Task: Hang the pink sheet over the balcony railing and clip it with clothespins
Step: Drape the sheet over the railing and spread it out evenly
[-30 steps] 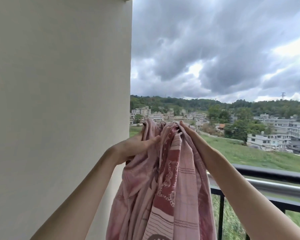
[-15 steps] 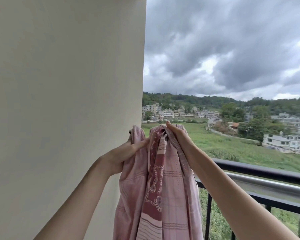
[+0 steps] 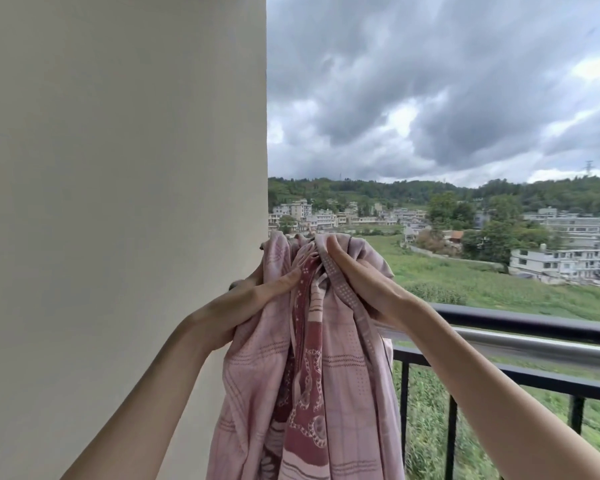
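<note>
Left hand (image 3: 253,299): arm outstretched, grip closed on bunched pink sheet (image 3: 309,393). Right hand (image 3: 357,282): arm raised, pinching the top fold just beside the left grip. Sheet hangs below both grips, near the railing (image 3: 534,327). Since half a second ago: hands lower.

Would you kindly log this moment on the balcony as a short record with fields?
setting: balcony beside a cream wall, overcast sky
sheet: pink sheet bunched, held up, its length hanging down
left hand: left hand grips the bunched top
right hand: right hand grips the top, fingers curled over the fabric
railing: balcony railing bare to the right of the sheet
clothespins: none in view
</note>
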The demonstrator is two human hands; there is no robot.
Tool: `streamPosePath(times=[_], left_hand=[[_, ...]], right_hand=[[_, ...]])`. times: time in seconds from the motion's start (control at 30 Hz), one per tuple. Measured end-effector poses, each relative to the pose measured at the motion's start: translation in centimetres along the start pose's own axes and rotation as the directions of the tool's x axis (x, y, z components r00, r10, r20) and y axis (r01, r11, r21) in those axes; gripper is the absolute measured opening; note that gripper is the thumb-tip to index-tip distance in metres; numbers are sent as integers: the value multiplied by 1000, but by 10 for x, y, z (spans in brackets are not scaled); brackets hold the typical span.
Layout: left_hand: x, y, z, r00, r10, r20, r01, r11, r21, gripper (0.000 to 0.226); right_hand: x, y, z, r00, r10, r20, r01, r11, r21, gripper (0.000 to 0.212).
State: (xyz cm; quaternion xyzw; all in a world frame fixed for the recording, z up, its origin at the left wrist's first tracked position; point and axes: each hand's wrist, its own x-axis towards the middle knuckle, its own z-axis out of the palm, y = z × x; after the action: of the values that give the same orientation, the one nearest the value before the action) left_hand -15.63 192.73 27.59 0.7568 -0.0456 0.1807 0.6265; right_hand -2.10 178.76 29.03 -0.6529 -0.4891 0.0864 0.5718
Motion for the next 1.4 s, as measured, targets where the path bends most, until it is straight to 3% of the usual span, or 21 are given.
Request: streamPosePath(times=[0.03,0.07,0.13,0.27,0.4,0.5,0.6,0.67,0.83,1.0,1.13,1.2,1.27,1.33,1.4], left_hand=[[-1,-4,1,1000,-13,4,12,1000,25,62],[-2,-9,0,1000,-22,3,22,999,38,57],[-3,-14,-4,999,-34,-27,34,999,28,52],[-6,-15,-12,996,-24,-90,22,1000,-19,53],[-11,-20,-23,983,12,-183,-11,1000,8,46],[-17,-26,-28,981,-3,-196,7,1000,20,71],[-17,-26,-17,990,-12,-137,17,999,34,89],[-13,-22,-4,996,-27,-90,31,999,41,95],[15,-3,37,1000,20,22,-20,1000,8,81],[48,4,87,993,7,114,-9,1000,18,84],[77,6,120,994,54,96,-52,998,-24,72],[95,22,148,987,91,135,-92,996,0,71],[104,35,159,991,49,123,-55,997,47,66],[105,41,161,996,1,88,-26,960,279,59],[108,37,160,993,-59,99,-20,758,652,51]], right_hand=[[-2,3,0,999,19,38,-16,998,-62,100],[0,5,1,998,10,70,-2,993,-116,105],[7,7,3,994,-30,102,51,978,-204,89],[28,2,15,993,-50,102,78,955,-287,36],[47,11,32,992,-87,92,111,946,-305,33],[41,14,33,988,-53,148,98,943,-318,44],[27,16,18,991,-61,118,91,960,-264,37],[18,17,4,994,-85,65,97,973,-208,44],[-5,8,-55,998,-49,45,51,998,-44,45],[-45,11,-108,990,58,-129,-49,996,68,51],[-78,-7,-145,981,76,-180,-69,997,45,32],[-96,-16,-174,953,46,-298,-22,996,84,27],[-102,-22,-186,930,20,-367,8,997,75,29],[-108,-23,-189,936,9,-353,-27,999,-45,32],[-119,-19,-187,946,145,-291,-232,928,-292,42]])
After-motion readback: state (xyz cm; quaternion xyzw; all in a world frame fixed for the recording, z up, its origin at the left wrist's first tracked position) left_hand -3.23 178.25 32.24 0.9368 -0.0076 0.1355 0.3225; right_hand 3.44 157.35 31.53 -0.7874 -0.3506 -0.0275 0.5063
